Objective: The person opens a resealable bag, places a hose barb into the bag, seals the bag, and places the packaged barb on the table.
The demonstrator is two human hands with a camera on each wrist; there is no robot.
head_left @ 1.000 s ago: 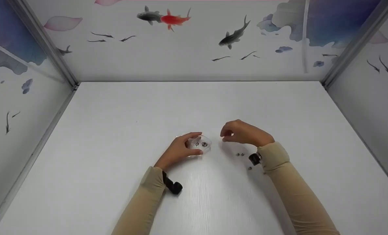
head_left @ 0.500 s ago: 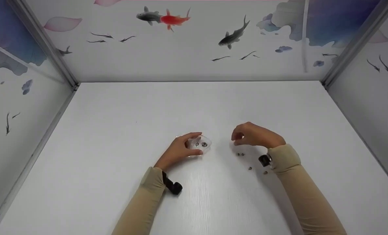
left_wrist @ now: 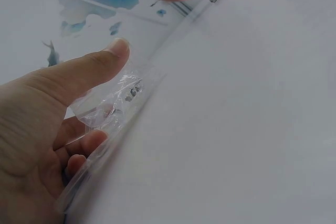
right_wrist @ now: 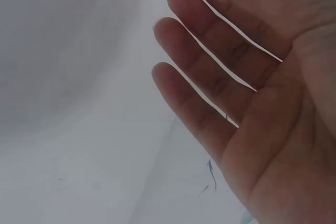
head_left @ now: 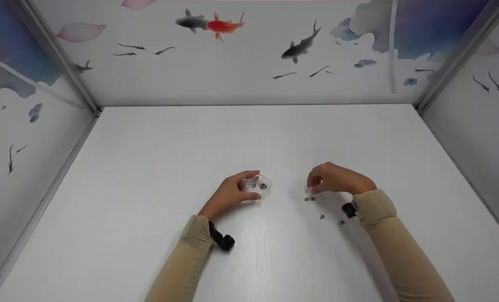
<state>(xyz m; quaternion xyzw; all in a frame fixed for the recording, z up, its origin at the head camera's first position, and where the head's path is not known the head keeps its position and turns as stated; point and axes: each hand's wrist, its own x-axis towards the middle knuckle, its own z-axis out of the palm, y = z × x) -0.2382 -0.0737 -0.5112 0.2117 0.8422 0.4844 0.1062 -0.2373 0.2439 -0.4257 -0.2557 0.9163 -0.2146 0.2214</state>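
My left hand (head_left: 231, 191) grips a small clear plastic box (head_left: 267, 191) on the white table, thumb on the near side and fingers on the far side. Inside the box lie small dark metal pieces (head_left: 263, 186). In the left wrist view, the crinkled clear plastic (left_wrist: 110, 114) sits between thumb and fingers. To the right, my right hand (head_left: 339, 178) hovers with bent fingertips just above two small round metal pieces (head_left: 309, 199). Nothing shows in its fingers; in the right wrist view the right hand (right_wrist: 236, 82) has its fingers loosely extended.
Nearer the right forearm lie two more loose pieces, one small metal piece (head_left: 322, 217) and another metal piece (head_left: 342, 222). Black wrist cameras are strapped to both sleeves. Printed panels with fish enclose the table (head_left: 169, 130) at the back and sides.
My right hand has moved right and toward me, from beside the box to above the loose metal pieces. My left hand and the box have stayed in place.
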